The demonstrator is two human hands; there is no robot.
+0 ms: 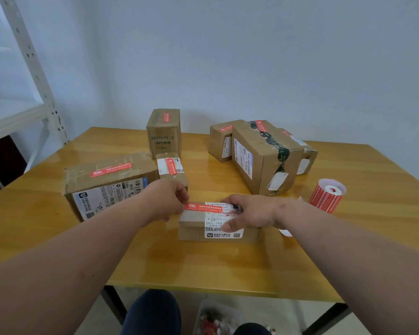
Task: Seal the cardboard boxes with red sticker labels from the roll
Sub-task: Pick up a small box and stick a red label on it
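- Head view, only view. Landmark: the small box [218, 222] nearest the person, on the bench [203, 267].
- Red sticker [203, 207] lies along the far top edge of the small box, crossing onto its white shipping label [221, 222].
- Left hand [166, 201] at the left end of the sticker, fingers curled and pinching that end; cannot tell if the end is pressed down yet or held just off the cardboard.
- Right hand [249, 213] on the right part of the box top, fingers bent over the sticker's right end, thumb flat on the shipping label; it steadies the box and presses rather than grips.
- Sticker roll [328, 195] stands right of the small box, well apart, near the bench's right side.
- Left of the small box: a large box [109, 182], red sticker already on top. Behind it: a little box [171, 169] and a tall box [163, 132], both stickered.
- Behind and right of the small box: a cluster of boxes [264, 153], red stickers visible on those I can see.
- Judgement: this looks like the last box, sticker being smoothed.
- Risks: sticker may sit only on the label, not across the flap seam, so nothing is sealed; uneven pressing from one end could trap a wrinkle; sticker may cover the barcode; light box could slide if the right hand eases.
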